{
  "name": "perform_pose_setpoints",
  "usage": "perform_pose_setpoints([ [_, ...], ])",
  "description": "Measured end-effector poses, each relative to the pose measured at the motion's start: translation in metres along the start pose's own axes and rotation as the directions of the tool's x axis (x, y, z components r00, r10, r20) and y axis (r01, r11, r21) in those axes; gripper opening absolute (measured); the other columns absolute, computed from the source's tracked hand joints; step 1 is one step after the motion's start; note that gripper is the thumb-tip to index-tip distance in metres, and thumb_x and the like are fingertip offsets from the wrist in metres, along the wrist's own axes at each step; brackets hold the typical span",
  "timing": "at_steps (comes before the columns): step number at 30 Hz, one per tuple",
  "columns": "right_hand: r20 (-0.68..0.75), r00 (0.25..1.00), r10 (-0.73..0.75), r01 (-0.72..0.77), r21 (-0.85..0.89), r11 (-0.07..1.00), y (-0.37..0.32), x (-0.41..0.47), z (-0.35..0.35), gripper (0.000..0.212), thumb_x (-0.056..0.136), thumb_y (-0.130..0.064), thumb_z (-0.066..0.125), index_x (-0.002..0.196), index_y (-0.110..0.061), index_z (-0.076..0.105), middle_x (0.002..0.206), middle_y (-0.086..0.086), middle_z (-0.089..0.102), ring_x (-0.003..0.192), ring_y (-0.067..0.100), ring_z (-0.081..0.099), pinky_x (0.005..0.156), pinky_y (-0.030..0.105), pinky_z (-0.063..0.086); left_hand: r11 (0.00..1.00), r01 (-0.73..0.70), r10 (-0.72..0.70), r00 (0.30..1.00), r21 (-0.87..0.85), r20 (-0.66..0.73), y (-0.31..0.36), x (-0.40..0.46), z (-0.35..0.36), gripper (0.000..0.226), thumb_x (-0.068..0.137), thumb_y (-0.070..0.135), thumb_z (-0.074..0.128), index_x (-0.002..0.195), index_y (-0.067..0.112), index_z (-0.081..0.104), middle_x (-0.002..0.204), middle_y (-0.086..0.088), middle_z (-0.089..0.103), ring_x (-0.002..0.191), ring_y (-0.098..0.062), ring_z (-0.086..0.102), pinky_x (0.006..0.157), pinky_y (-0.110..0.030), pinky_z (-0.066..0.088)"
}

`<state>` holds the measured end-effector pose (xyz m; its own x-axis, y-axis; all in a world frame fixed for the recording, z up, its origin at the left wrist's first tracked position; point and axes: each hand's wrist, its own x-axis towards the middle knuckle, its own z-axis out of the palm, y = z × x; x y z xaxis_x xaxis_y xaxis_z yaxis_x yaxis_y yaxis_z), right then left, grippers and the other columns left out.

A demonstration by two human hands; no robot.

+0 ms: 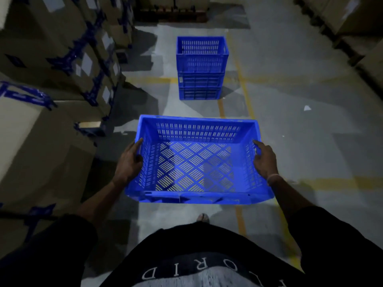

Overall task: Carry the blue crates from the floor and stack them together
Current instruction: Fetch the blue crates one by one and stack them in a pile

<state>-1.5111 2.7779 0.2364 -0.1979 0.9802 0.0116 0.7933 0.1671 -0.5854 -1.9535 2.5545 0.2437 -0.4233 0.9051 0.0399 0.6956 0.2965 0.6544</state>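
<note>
An empty blue slotted crate (196, 162) hangs in front of my waist, held level above the floor. My left hand (129, 160) grips its left wall, thumb over the rim. On the right wall my right hand (265, 159) holds the same way, with a pale band on the wrist. Straight ahead on the concrete floor stands a stack of blue crates (201, 67), three high, its top crate empty.
Cardboard boxes with blue tape (51, 65) are piled along the left side. More cartons (356, 27) line the far right. Yellow floor lines (242, 79) run past the stack. A scrap of white paper (307, 108) lies on the floor. My foot (202, 217) shows below the crate.
</note>
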Motion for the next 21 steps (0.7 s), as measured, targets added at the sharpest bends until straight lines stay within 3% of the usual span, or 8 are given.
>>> perform_pose_setpoints([
  [3,-0.019,1.000,0.001,-0.001,-0.005,1.000,-0.010,0.072,-0.004,0.062,0.082,0.011,0.049,0.139,-0.013,0.053,0.106,0.025,0.054,0.096,0.043,0.057,0.087,0.036,0.040,1.000,0.020,-0.020,0.999,-0.012,-0.026,0.015,0.069,0.005,0.069,0.085,0.010,0.054,0.152,0.020,0.044,0.150,-0.014,0.049,0.130,-0.031,0.054,0.103,-0.037,0.044],
  [9,-0.017,1.000,-0.015,0.015,-0.014,1.000,-0.026,0.206,0.001,0.062,0.082,0.010,0.050,0.139,-0.014,0.053,0.108,0.025,0.054,0.098,0.043,0.057,0.089,0.037,0.041,1.000,0.015,-0.015,1.000,-0.024,-0.014,0.022,0.201,0.016,0.071,0.082,0.021,0.050,0.153,0.020,0.043,0.151,-0.014,0.048,0.127,-0.034,0.056,0.100,-0.045,0.048],
  [17,-0.024,1.000,-0.003,0.003,-0.004,1.000,-0.048,0.390,0.050,0.061,0.083,0.010,0.050,0.139,-0.014,0.054,0.104,0.024,0.052,0.090,0.044,0.057,0.082,0.038,0.042,1.000,-0.010,0.010,1.000,-0.014,-0.025,-0.002,0.400,0.046,0.069,0.089,0.002,0.060,0.153,0.022,0.043,0.146,-0.012,0.052,0.119,-0.033,0.062,0.093,-0.046,0.053],
  [21,-0.021,1.000,0.007,-0.007,-0.005,1.000,-0.067,0.480,0.063,0.058,0.084,0.009,0.052,0.138,-0.011,0.054,0.100,0.025,0.052,0.087,0.044,0.055,0.078,0.035,0.039,0.999,-0.012,0.012,1.000,-0.032,0.021,-0.009,0.496,0.046,0.069,0.085,0.012,0.056,0.152,0.021,0.043,0.147,-0.011,0.052,0.119,-0.033,0.061,0.093,-0.044,0.052],
])
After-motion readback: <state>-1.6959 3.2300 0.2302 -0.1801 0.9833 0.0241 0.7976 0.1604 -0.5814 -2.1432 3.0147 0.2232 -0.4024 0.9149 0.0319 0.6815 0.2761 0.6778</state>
